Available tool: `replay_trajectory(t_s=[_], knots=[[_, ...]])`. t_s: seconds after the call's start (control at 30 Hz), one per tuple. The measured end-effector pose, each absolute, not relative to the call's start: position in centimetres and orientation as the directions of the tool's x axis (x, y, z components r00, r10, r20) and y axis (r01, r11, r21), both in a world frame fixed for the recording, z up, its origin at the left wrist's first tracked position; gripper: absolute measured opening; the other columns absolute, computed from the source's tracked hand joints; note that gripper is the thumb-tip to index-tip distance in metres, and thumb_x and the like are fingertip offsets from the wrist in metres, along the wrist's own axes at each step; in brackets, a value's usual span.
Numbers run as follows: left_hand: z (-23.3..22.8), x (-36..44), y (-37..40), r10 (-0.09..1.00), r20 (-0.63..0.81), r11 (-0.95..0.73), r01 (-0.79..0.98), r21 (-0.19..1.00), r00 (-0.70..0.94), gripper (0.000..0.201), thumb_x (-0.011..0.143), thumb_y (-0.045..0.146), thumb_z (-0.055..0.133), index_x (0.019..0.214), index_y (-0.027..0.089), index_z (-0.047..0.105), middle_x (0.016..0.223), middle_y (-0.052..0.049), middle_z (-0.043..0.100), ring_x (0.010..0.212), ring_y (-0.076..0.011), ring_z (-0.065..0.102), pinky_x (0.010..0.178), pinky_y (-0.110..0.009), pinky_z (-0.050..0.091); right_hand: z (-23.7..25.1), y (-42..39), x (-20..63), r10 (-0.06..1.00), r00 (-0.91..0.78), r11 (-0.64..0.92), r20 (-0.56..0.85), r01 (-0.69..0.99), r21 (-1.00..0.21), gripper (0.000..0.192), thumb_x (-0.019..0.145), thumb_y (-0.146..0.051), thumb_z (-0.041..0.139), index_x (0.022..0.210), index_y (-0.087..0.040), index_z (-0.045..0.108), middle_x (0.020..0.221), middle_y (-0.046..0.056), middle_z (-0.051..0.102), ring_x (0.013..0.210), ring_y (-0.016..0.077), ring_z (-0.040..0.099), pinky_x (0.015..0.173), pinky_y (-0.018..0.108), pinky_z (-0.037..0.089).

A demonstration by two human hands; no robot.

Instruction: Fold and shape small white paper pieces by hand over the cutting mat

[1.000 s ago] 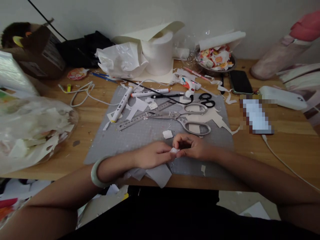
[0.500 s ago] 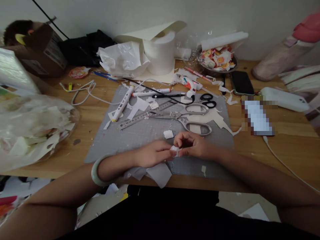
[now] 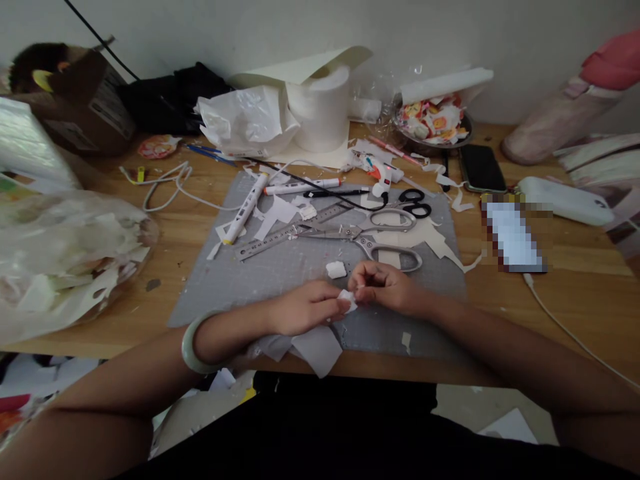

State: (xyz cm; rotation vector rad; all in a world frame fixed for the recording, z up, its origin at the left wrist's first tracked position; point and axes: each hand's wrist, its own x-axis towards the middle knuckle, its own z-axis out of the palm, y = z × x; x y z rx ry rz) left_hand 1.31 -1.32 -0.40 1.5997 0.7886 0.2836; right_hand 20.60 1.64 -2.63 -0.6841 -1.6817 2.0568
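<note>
My left hand (image 3: 305,308), palm down over the grey cutting mat (image 3: 200,283), pinches a small folded piece of white paper (image 3: 347,300) between thumb and fingers. Close against its right side is my right hand (image 3: 384,288), its thumb and fingertips pinched together at the paper's edge. Whatever lies between those right fingertips is too small to make out. Just beyond the hands lies a small white torn-edged piece (image 3: 336,269). Thin whitish sheets (image 3: 320,350) lie under my left wrist at the mat's near edge.
Large grey-handled scissors (image 3: 367,235), a steel ruler (image 3: 270,245), markers (image 3: 246,208) and a glue gun (image 3: 381,179) lie on the mat beyond the hands. A plastic bag of scraps (image 3: 75,260) stands left; a lit phone (image 3: 515,237) lies right.
My right thumb and fingertips have shifted slightly up along the paper's edge and pinched closer together. My left hand keeps its hold, and the paper is turned a little.
</note>
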Motion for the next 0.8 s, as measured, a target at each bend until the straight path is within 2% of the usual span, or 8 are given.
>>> replay_trajectory(t_s=[0.07,0.2,0.4,0.53,0.63,0.73,0.8], knots=[[-0.3,1.3,-1.3,0.626,-0.259,-0.004,0.334,0.942,0.736,0.035,0.085,0.036,0.035,0.058,0.016,0.039,0.053,0.004,0.036,0.051,-0.0081,0.033,0.05,-0.021,0.028,-2.6,1.6,20.5,0.573,-0.81,-0.129,-0.122,0.059,-0.99,0.039,0.074,-0.051,0.064,0.074,-0.017,0.045,0.068,-0.005,0.045,0.061,0.0072,0.041,0.056,0.021,0.033],[-0.3,1.4,-1.3,0.591,-0.283,0.009,0.345,0.938,0.755,0.034,0.085,0.038,0.035,0.058,0.016,0.038,0.053,0.005,0.034,0.051,-0.008,0.032,0.05,-0.021,0.028,-2.7,1.7,20.5,0.511,-0.856,-0.007,-0.084,0.094,-0.996,0.039,0.08,-0.052,0.057,0.07,-0.016,0.048,0.065,-0.004,0.045,0.062,0.0083,0.039,0.059,0.023,0.031],[-0.2,1.3,-1.3,0.628,-0.271,0.014,0.337,0.941,0.73,0.033,0.082,0.036,0.034,0.055,0.018,0.034,0.052,0.004,0.034,0.05,-0.0083,0.032,0.049,-0.021,0.028,-3.3,2.6,21.2,0.509,-0.86,-0.205,-0.048,-0.067,-0.976,0.042,0.083,-0.055,0.051,0.079,-0.014,0.056,0.076,0.002,0.056,0.067,0.0104,0.048,0.062,0.025,0.037],[-0.3,1.4,-1.3,0.611,-0.253,-0.056,0.36,0.931,0.75,0.035,0.084,0.036,0.034,0.054,0.017,0.034,0.051,0.005,0.032,0.049,-0.0079,0.031,0.049,-0.021,0.027,-3.1,2.4,21.2,0.54,-0.836,-0.191,-0.095,-0.012,-0.981,0.036,0.078,-0.05,0.062,0.075,-0.015,0.051,0.075,0.0,0.052,0.068,0.0093,0.046,0.064,0.024,0.036],[-0.5,1.4,-1.3,0.593,-0.241,-0.081,0.356,0.931,0.768,0.035,0.085,0.036,0.034,0.055,0.017,0.035,0.05,0.005,0.03,0.048,-0.0074,0.029,0.048,-0.021,0.026,-2.8,2.0,20.8,0.539,-0.839,-0.089,-0.076,0.033,-0.995,0.037,0.075,-0.049,0.065,0.073,-0.017,0.048,0.074,-0.002,0.048,0.068,0.0094,0.043,0.064,0.023,0.035],[-0.6,1.4,-1.3,0.573,-0.245,-0.099,0.363,0.926,0.782,0.037,0.086,0.038,0.033,0.055,0.018,0.032,0.05,0.006,0.027,0.047,-0.0073,0.027,0.046,-0.021,0.023,-2.8,1.9,20.5,0.497,-0.867,0.078,0.033,0.007,-0.997,0.041,0.08,-0.055,0.055,0.069,-0.016,0.046,0.072,-0.002,0.045,0.068,0.0102,0.041,0.065,0.025,0.033],[-0.6,1.4,-1.3,0.563,-0.25,-0.107,0.37,0.923,0.788,0.038,0.086,0.04,0.033,0.055,0.018,0.031,0.05,0.006,0.026,0.047,-0.0074,0.026,0.045,-0.021,0.021,-2.9,2.1,20.5,0.468,-0.881,0.085,0.07,-0.034,-0.996,0.043,0.083,-0.057,0.051,0.068,-0.016,0.045,0.071,-0.002,0.043,0.068,0.0103,0.039,0.065,0.025,0.032]])
